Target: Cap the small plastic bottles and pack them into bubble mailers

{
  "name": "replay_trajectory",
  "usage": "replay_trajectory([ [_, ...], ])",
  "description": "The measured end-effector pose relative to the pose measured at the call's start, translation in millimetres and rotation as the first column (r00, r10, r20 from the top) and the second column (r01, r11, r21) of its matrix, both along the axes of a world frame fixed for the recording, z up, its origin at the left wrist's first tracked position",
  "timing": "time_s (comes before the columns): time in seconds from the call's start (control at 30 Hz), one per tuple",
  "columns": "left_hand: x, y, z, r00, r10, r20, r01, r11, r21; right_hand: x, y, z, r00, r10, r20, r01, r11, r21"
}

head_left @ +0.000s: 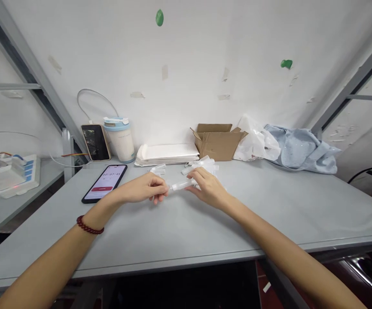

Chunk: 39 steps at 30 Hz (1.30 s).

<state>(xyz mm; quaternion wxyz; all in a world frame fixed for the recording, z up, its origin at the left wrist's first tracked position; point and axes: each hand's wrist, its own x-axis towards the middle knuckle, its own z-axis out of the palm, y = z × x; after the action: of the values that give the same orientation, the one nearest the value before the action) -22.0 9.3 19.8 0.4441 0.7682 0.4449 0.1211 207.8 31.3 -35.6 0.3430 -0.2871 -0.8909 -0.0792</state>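
Between my two hands lies a small, translucent white tube (179,186), held nearly level just above the grey desk. My left hand (152,188), with a dark red bead bracelet (89,226) on the wrist, is closed in a pinch at the tube's left end. My right hand (208,186) has its thumb and fingers around the right end, which they partly cover. Behind the right hand is a loose pile of similar clear tubes (205,161). Another small clear piece (158,169) rests on the desk behind my left hand.
Left of my hands, a phone (105,183) with a running timer lies on the desk. Along the wall stand a second device (96,142), a cup (120,139), stacked white envelopes (169,153), an open cardboard box (220,143), a plastic bag (257,139) and blue cloth (302,148).
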Motion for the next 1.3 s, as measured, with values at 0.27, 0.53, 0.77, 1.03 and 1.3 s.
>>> replay_trajectory([
  [0.27, -27, 13, -3.7, 0.954, -0.006, -0.301, 0.018, 0.999, 0.036, 12, 9, 3.5, 0.982, -0.122, 0.145, 0.143, 0.980, -0.139],
  [0.53, -32, 22, -10.9, 0.906, 0.053, -0.420, -0.027, 0.997, 0.067, 15, 15, -6.1, 0.913, -0.161, 0.374, 0.233, 0.960, -0.157],
  [0.77, -32, 21, -8.3, 0.845, 0.212, -0.491, -0.121, 0.970, 0.210, 18, 19, -6.6, 0.923, -0.176, 0.341, 0.244, 0.955, -0.168],
  [1.03, -14, 11, -10.9, 0.851, 0.215, -0.479, -0.045, 0.939, 0.341, 12, 11, -4.7, 0.843, -0.256, 0.472, 0.381, 0.905, -0.189],
  [1.3, -4, 11, -20.5, 0.789, 0.370, -0.491, -0.098, 0.864, 0.493, 10, 12, -12.1, 0.845, -0.289, 0.449, 0.394, 0.905, -0.160],
])
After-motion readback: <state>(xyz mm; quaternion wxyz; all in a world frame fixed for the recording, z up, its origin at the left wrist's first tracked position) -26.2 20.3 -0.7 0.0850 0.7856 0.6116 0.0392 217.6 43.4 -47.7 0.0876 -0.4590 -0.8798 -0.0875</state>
